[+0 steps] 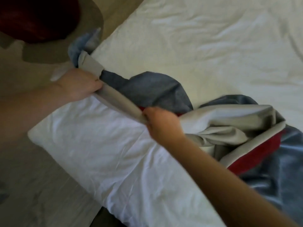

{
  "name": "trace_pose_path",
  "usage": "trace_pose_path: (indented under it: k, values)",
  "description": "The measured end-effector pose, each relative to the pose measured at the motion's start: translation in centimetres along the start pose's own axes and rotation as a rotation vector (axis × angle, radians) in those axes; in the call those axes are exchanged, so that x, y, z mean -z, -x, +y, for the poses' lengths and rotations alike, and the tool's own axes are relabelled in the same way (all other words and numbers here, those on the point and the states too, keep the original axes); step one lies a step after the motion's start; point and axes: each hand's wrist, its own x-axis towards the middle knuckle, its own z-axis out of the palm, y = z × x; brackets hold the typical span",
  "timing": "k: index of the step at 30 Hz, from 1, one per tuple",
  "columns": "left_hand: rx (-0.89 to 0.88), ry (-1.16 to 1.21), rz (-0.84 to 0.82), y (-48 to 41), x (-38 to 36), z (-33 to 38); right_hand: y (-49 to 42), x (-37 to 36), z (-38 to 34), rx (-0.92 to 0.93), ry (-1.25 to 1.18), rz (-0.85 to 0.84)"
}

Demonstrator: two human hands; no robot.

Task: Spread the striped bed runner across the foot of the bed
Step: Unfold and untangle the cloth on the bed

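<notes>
The striped bed runner [147,89], in bands of grey-blue, beige and red, lies crumpled across the corner of the white bed [205,38]. My left hand [80,86] grips its beige edge near the bed's corner. My right hand [160,122] pinches the same beige edge further along, so the strip between the hands is pulled taut. Right of my right hand, the runner bunches in folds and trails toward the lower right, where the blue part [270,169] hangs over the bed's side.
The white duvet [98,153] hangs over the bed's near edge. Wood-look floor [32,185] lies to the left and below. A dark red round object on a brown rounded surface [41,22] sits at the top left.
</notes>
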Motion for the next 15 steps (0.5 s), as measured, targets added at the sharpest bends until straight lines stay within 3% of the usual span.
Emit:
trace_pose_path:
  k: [3,6,9,15]
  values:
    - [0.127,0.076,-0.072,2.7,-2.9,2.3,3.5,-4.3,-2.6,0.085,0.042,-0.158]
    - [0.035,0.035,-0.124,4.9,-4.7,4.8,6.4,-7.4,-3.8,0.114,0.067,-0.304]
    - [0.095,0.121,-0.157,6.6,-5.0,5.7,7.5,-8.8,-3.6,0.163,0.109,-0.384]
    - [0.14,0.343,0.201,7.3,-3.6,4.4,3.6,-6.3,-3.2,0.252,0.097,-0.274]
